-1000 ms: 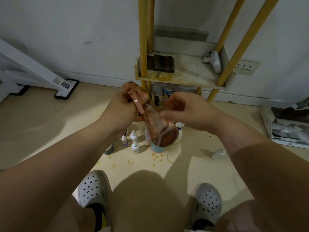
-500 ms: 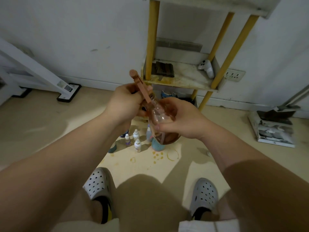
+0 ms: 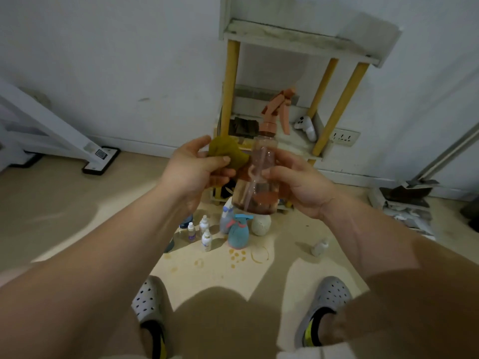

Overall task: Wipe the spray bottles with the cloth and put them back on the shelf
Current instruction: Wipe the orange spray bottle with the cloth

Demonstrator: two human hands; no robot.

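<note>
We wear grey clogs pierced with round holes, the left clog [image 3: 149, 301] and the right clog [image 3: 329, 299], each black and yellow at its opening. Our left hand [image 3: 197, 167], right hand [image 3: 303, 182] and forearms are bare. A whitish garment edge [image 3: 311, 354] shows below.

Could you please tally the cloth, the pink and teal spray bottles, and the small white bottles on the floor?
Cloth: 1
Pink spray bottle: 1
Teal spray bottle: 1
Small white bottles: 4
Total: 7
</note>
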